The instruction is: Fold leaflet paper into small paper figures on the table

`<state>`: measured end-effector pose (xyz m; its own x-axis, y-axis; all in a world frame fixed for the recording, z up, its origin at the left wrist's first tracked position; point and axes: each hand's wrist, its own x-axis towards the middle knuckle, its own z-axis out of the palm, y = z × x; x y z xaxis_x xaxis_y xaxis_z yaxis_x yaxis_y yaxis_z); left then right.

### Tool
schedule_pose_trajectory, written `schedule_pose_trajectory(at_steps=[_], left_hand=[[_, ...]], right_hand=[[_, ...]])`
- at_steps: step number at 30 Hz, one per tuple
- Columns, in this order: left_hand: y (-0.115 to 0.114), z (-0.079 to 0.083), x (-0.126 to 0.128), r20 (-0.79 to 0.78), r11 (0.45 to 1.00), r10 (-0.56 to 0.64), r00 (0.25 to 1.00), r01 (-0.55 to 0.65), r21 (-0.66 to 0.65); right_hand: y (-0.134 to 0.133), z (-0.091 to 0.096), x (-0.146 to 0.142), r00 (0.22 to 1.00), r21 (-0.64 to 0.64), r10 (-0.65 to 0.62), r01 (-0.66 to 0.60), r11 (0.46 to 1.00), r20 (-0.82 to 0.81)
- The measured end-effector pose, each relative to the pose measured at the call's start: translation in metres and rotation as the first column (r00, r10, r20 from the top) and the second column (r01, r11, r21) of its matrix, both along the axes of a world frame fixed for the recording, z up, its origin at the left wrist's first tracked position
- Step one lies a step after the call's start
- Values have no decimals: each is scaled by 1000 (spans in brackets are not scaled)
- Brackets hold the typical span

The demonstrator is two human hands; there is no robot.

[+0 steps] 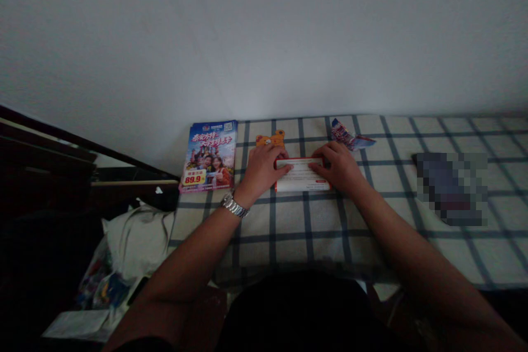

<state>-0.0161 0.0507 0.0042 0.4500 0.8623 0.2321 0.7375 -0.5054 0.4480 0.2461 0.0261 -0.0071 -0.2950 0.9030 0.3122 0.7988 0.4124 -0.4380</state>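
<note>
A small white printed leaflet (303,180) with red edges lies in front of me on a checked cloth, printed with lines of text. My left hand (268,165), with a metal watch on its wrist, grips the leaflet's upper left part, thumb on the front. At the upper right, my right hand (337,166) holds it the same way. Most of the fingers curl behind the leaflet, so its back is hidden. An orange bear-faced item (270,138) shows partly beyond my left hand. Just past my right hand is a folded piece of colourful printed paper (350,137).
A stack of colourful flyers (210,157) lies at the left end of the checked cloth (289,236). A pixelated dark object (449,190) rests on the right. A pale wall (289,38) rises behind. A white bag (140,236) sits low on the left.
</note>
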Motion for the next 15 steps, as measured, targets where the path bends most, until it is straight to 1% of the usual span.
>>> schedule_pose_trajectory(at_steps=[15], left_hand=[[0,0,1,-8,1000,1,1000,-1,-18]], right_hand=[[1,-2,0,1000,15,2,-2,1000,10]])
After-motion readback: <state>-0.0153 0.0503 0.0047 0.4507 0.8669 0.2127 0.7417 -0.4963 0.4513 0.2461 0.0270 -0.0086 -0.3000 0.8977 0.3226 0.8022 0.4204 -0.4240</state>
